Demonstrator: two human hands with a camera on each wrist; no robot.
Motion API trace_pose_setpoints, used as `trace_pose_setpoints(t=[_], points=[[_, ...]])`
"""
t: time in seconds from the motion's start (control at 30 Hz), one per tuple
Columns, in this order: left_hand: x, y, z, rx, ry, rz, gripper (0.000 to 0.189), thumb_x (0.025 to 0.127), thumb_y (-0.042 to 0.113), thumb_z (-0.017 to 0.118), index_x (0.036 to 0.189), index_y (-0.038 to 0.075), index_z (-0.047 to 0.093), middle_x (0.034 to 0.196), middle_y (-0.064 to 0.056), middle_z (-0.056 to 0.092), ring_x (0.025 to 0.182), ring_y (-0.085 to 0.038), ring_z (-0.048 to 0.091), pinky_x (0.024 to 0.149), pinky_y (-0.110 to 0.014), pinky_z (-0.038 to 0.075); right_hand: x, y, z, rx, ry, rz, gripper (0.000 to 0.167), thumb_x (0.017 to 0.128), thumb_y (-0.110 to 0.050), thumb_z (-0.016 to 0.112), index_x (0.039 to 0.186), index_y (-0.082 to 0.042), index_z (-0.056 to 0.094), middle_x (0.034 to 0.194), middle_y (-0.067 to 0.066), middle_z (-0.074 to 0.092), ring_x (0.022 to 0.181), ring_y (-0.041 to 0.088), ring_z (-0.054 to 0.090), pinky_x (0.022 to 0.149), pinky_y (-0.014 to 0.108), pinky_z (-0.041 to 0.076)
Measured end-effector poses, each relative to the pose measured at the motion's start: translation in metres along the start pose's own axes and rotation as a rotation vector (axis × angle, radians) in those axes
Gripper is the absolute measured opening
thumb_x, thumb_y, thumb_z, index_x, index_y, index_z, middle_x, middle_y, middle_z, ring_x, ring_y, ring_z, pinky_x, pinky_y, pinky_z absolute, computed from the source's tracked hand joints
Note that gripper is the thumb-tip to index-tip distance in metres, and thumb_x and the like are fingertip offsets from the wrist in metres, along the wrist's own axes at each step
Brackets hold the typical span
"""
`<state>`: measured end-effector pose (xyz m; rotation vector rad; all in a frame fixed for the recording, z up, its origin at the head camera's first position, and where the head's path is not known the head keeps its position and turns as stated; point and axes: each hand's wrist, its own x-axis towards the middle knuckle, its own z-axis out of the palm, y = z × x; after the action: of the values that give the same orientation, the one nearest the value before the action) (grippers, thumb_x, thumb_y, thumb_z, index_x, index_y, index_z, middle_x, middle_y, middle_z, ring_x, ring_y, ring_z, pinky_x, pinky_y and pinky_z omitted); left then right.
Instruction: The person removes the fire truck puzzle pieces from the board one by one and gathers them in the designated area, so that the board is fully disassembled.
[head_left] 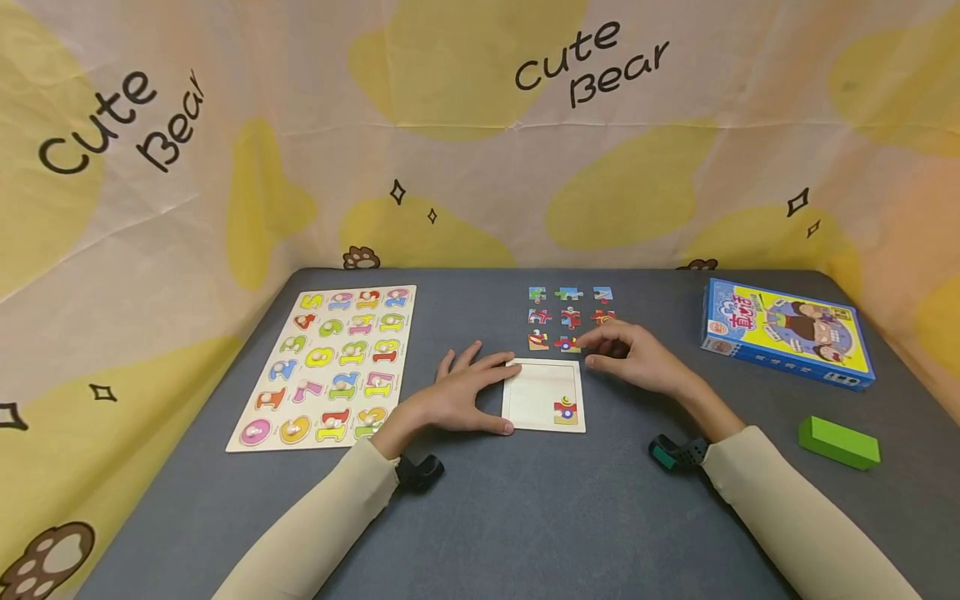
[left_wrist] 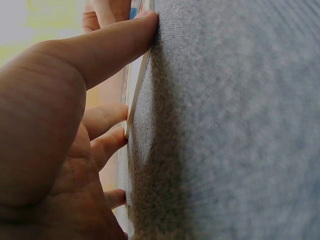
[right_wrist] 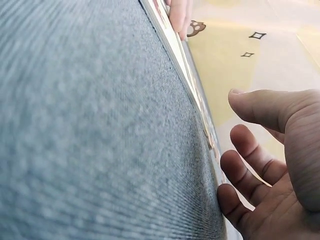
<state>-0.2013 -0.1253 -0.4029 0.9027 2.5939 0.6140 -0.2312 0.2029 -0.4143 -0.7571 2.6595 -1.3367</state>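
A white square puzzle tray (head_left: 536, 392) lies in front of me, with a red and yellow jigsaw piece (head_left: 566, 411) in its lower right corner. My left hand (head_left: 461, 396) is spread at the tray's left side, thumb and fingertips touching its edge; the left wrist view shows the thumb (left_wrist: 120, 47) against that edge. Beyond the tray, several loose jigsaw pieces (head_left: 570, 317) lie in rows. Over the right end of the nearest row is my right hand (head_left: 633, 357), its fingertips close to a bottom-row piece (head_left: 565, 343). Thumb and fingers (right_wrist: 234, 167) are apart, with nothing visible between them.
A number board (head_left: 322, 367) with colourful numerals lies to the left. On the right are a blue and yellow box (head_left: 787, 333) and, nearer me, a green block (head_left: 838, 442). A printed cloth (head_left: 465, 167) hangs behind the dark table (head_left: 555, 517).
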Motion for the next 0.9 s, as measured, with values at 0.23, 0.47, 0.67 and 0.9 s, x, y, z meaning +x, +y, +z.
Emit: trace_pose_setpoints(t=[0.23, 0.47, 0.67, 0.9], points=[[0.000, 0.001, -0.001, 0.006, 0.000, -0.004, 0.088, 0.086, 0.051, 0.078, 0.160, 0.028, 0.036, 0.171, 0.005, 0.022, 0.160, -0.038, -0.004, 0.120, -0.070, -0.008, 0.001, -0.002, 0.005, 0.011, -0.031, -0.063, 0.024, 0.093, -0.012, 0.075, 0.117, -0.012, 0.075, 0.100, 0.005, 0.070, 0.077, 0.016, 0.057, 0.069, 0.026, 0.048], [0.000, 0.002, -0.001, 0.008, -0.008, -0.013, 0.088, 0.086, 0.051, 0.077, 0.160, 0.028, 0.036, 0.171, 0.006, 0.021, 0.160, -0.038, -0.005, 0.120, -0.070, -0.008, 0.001, -0.010, 0.012, -0.006, -0.079, -0.119, 0.025, 0.090, -0.013, 0.078, 0.115, -0.014, 0.077, 0.102, 0.005, 0.066, 0.079, 0.017, 0.055, 0.071, 0.026, 0.049], [0.000, 0.003, -0.002, -0.001, -0.002, -0.014, 0.087, 0.086, 0.050, 0.078, 0.159, 0.027, 0.037, 0.171, 0.006, 0.023, 0.160, -0.039, -0.004, 0.120, -0.070, -0.009, 0.001, -0.019, 0.015, -0.086, -0.152, -0.117, 0.028, 0.088, -0.015, 0.079, 0.116, -0.021, 0.077, 0.101, 0.003, 0.063, 0.091, 0.021, 0.048, 0.078, 0.036, 0.040], [0.001, 0.002, 0.000, 0.012, -0.006, -0.021, 0.088, 0.086, 0.052, 0.078, 0.160, 0.029, 0.035, 0.171, 0.008, 0.021, 0.160, -0.037, -0.004, 0.120, -0.070, -0.008, -0.002, -0.025, 0.018, -0.127, -0.222, -0.138, 0.031, 0.087, -0.016, 0.080, 0.115, -0.027, 0.077, 0.102, -0.002, 0.063, 0.097, 0.022, 0.044, 0.084, 0.038, 0.036]])
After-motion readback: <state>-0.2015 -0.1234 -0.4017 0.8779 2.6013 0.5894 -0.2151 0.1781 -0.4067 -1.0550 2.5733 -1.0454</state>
